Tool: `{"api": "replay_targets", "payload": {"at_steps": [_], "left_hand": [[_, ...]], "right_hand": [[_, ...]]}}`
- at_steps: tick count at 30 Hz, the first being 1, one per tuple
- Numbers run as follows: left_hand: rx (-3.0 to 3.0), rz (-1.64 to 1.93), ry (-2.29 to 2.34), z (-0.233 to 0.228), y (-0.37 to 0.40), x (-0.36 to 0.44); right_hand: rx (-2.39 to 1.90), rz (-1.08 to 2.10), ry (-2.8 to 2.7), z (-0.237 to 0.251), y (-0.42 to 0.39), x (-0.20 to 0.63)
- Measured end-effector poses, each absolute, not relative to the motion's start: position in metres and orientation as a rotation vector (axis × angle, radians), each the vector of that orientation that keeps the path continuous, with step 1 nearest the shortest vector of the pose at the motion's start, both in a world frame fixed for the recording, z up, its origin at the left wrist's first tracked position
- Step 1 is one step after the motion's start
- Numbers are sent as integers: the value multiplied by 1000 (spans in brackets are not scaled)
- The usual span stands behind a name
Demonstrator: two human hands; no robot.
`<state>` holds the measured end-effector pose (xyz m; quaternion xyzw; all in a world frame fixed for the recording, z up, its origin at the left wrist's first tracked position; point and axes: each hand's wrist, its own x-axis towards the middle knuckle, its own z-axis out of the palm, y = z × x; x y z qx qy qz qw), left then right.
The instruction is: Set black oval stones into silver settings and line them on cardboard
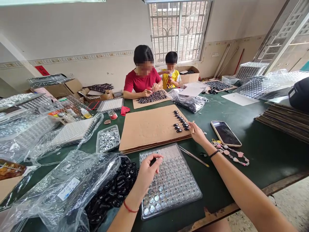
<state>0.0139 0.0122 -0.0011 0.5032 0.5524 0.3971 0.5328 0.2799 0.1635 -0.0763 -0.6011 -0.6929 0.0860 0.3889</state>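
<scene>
My right hand (pixel 198 133) reaches over the right edge of a stack of cardboard sheets (pixel 147 125). Its fingers close on what looks like a short tan stick, right beside several glossy black oval pieces (pixel 179 130) set in rows on the top sheet. Over a clear plastic tray (pixel 190 190), my left hand (pixel 150 170) has its fingers curled in toward the thumb; whatever they pinch, if anything, is too small to make out. Round silvery pieces (pixel 160 197) sit in the tray's cups. Tweezers (pixel 194 156) lie on the table between my hands.
Left of the tray, loose black pieces (pixel 108 193) spill from a plastic bag (pixel 79 180). A tub (pixel 108 139) holds small metal discs. On the right are a phone (pixel 225 133) and a bead strap (pixel 235 154). Across the table (pixel 270 161), two people (pixel 142 77) sit.
</scene>
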Motion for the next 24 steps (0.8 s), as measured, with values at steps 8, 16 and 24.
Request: {"api": "replay_targets", "payload": {"at_steps": [8,16,24], "left_hand": [[1200,940,1357,-3,16,14],[1300,952,1387,-9,19,10],[1351,939,1433,-11,21,10]], "right_hand": [[-1584,359,-1793,-78,162,279],[-1669,383,-1771,-69,157,278],[-1641,363,-1743,-67,156,278]]}}
